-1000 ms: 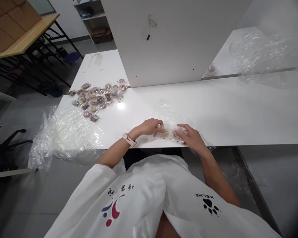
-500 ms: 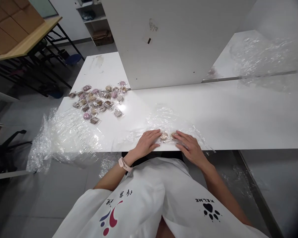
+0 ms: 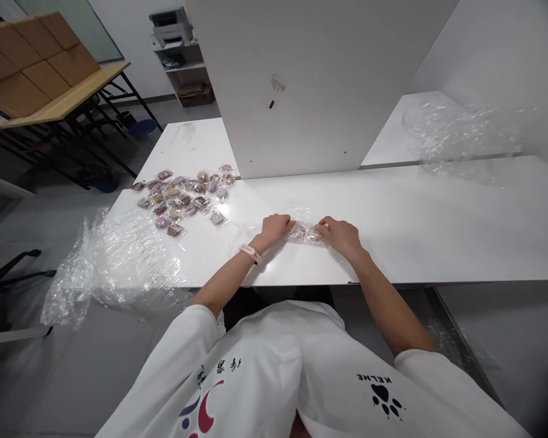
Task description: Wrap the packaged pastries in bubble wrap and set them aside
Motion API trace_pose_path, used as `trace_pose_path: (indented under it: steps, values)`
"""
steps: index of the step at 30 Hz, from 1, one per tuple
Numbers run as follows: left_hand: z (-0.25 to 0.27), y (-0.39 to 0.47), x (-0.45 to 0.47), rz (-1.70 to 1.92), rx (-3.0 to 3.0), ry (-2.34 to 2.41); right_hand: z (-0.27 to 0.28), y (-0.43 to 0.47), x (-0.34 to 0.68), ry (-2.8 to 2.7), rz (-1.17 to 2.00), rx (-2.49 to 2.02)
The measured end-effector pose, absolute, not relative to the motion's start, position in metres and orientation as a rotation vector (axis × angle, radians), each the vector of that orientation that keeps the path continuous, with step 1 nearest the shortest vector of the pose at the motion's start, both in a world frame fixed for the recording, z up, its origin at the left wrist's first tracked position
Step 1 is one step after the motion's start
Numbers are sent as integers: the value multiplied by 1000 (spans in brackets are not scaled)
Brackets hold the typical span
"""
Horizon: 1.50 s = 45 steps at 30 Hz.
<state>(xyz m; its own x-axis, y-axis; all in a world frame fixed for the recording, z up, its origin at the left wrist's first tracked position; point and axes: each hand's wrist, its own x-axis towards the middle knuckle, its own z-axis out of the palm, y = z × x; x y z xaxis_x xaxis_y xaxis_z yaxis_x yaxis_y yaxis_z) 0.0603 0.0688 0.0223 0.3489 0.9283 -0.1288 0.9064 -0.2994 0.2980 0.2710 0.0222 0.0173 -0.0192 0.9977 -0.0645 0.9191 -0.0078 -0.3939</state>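
On the white table (image 3: 415, 231), a crinkled sheet of clear plastic wrap (image 3: 305, 233) lies folded over small packaged pieces, which show only dimly through it. My left hand (image 3: 276, 227) is closed, fingers curled onto the wrap's left end. At the right end, my right hand (image 3: 341, 236) pinches the wrap between thumb and fingers. Some of the film stretches beyond the hands toward the table's far side. To the left sits a group of small, individually wrapped brown, tan and pink pieces (image 3: 174, 207), apart from both hands.
A large heap of clear plastic sheets (image 3: 128, 261) hangs over the table's front left edge. A white upright panel (image 3: 319, 91) stands behind the work spot. More clear plastic (image 3: 461, 140) lies at the back right. Cardboard boxes (image 3: 41, 61) rest on a wooden table beyond.
Both hands have moved forward from the table's near edge, and their spread fingers have closed on the wrap. The two tan pieces are now covered by folded film.
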Motion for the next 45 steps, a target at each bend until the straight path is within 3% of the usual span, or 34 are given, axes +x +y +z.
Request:
trace_pose_path:
  steps: [4, 8, 12, 18, 23, 29, 38, 42, 45]
  values:
    - [30, 37, 56, 513, 2495, 1588, 29, -3, 267, -1988, -33, -1778]
    - [10, -19, 55, 711, 2448, 1403, 17, -42, 254, -1967, 22, -1541]
    - [-12, -19, 63, 711, 2252, 1603, -8, -41, 249, -1956, 72, -1615]
    - [-15, 29, 78, 576, 2085, 1660, -27, -20, 262, -1813, 289, -1570]
    - [-1, 41, 97, 666, 1761, 1654, -31, -17, 264, -1724, 367, -1539]
    - [16, 35, 117, 873, 1135, 1171, -34, -21, 263, -1511, 483, -1498]
    - [38, -11, 96, 826, 1118, 772, -8, -64, 236, -788, 959, -1377]
    - [36, -17, 90, 701, 1073, 669, 17, -74, 234, -779, 1392, -1137]
    - [32, -22, 94, 713, 1373, 827, 18, -75, 245, -915, 1445, -1174]
